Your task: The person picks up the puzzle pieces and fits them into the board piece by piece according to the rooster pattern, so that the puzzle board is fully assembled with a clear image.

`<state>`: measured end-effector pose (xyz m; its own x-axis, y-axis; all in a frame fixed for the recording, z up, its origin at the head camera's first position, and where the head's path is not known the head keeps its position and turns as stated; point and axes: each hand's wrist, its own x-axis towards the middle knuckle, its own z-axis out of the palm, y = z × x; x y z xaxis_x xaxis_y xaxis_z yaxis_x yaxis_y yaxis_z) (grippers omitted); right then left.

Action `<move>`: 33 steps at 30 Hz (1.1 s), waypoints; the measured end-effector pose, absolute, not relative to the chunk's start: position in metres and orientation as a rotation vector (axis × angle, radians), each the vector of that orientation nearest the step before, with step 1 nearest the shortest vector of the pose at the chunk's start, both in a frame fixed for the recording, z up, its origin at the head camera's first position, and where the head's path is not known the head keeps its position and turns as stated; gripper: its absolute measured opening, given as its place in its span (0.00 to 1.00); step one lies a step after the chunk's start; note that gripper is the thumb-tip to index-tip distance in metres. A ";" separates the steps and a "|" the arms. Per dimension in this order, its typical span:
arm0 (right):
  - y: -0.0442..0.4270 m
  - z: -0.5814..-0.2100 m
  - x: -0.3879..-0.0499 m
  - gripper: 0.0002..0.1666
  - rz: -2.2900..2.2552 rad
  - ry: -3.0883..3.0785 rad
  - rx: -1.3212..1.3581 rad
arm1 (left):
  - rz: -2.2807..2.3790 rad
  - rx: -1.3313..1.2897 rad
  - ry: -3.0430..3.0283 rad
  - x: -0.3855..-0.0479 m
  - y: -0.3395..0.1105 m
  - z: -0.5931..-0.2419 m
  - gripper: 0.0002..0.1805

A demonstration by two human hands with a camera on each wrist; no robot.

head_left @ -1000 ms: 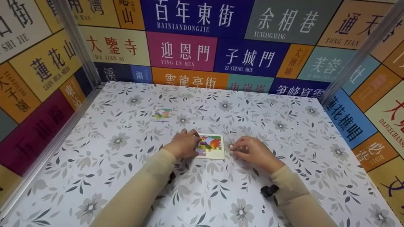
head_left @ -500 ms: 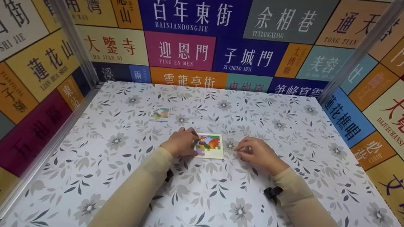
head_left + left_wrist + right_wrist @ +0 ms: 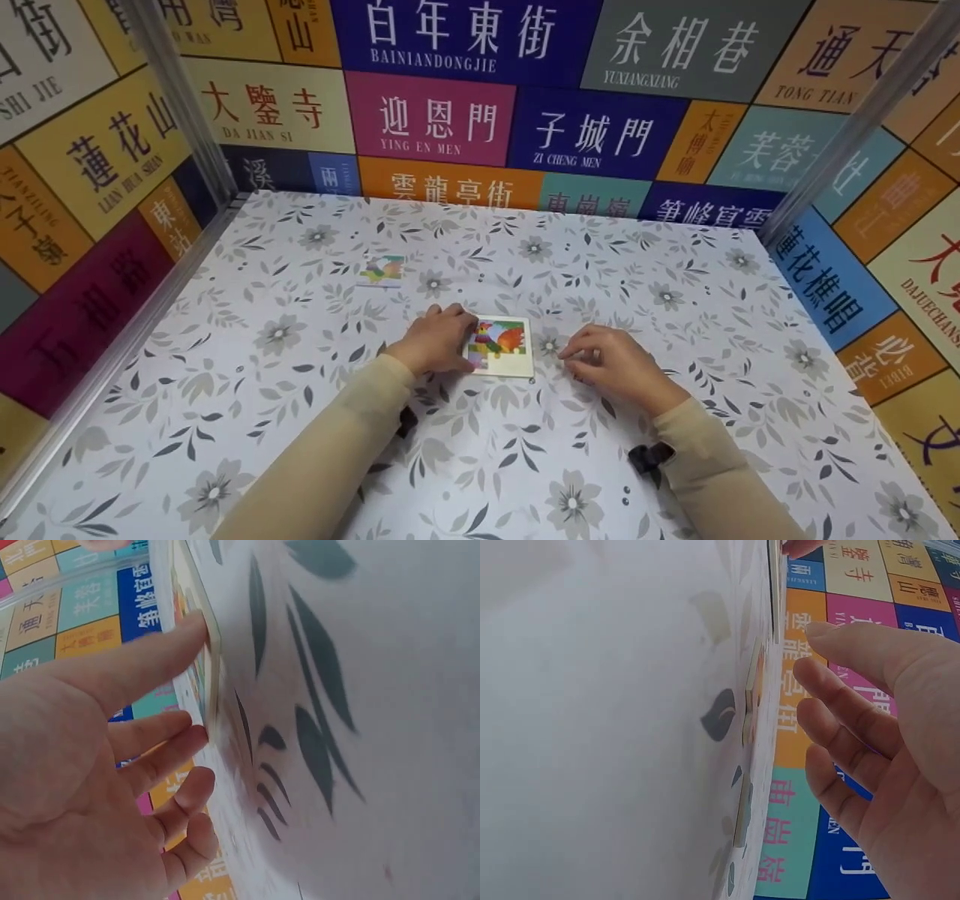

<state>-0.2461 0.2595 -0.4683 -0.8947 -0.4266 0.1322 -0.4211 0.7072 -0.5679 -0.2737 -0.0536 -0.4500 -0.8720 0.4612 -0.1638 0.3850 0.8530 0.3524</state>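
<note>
A small jigsaw puzzle board [image 3: 510,365] with a pale frame and a colourful bird picture lies on the table; its lower right part is blank cream. My left hand [image 3: 436,341] holds the board's left side, thumb at the near corner and fingers at the far one. In the left wrist view the thumb [image 3: 161,660] lies over the board's edge [image 3: 213,682]. To the right of the board, my right hand [image 3: 619,367] hovers apart from it, fingers loosely bent with nothing visible between them. Thin flat pieces [image 3: 752,682] lie near that hand in the right wrist view.
A small picture card [image 3: 381,271] with similar colours lies farther back on the left. White floral cloth [image 3: 300,420] covers the table. Colourful panels with lettering [image 3: 435,120] stand along the back and sides, with clear corner posts [image 3: 847,127].
My right hand has drawn slightly to the right, away from the board. The left hand stays at the board's left side, and the board lies in about the same place.
</note>
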 end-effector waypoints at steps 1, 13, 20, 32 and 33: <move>0.260 -0.469 -0.246 0.07 -0.958 2.899 -0.714 | 0.481 0.634 2.783 -0.274 -0.053 -0.450 0.41; 0.262 -0.471 -0.239 0.06 -0.980 2.887 -0.610 | 0.592 0.489 2.717 -0.280 -0.053 -0.448 0.47; 0.265 -0.467 -0.237 0.05 -0.957 2.899 -0.594 | 0.562 0.589 2.728 -0.279 -0.055 -0.448 0.44; 0.269 -0.467 -0.237 0.05 -0.964 2.907 -0.605 | 0.574 0.605 2.692 -0.281 -0.058 -0.448 0.37; 0.269 -0.468 -0.237 0.05 -0.960 2.908 -0.601 | 0.574 0.605 2.690 -0.282 -0.058 -0.449 0.37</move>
<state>-0.2373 0.2695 -0.4677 -0.9256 -0.3653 0.0994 -0.3527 0.7366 -0.5770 -0.2815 -0.0578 -0.4485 -0.8579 0.4646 -0.2194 0.3345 0.8292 0.4479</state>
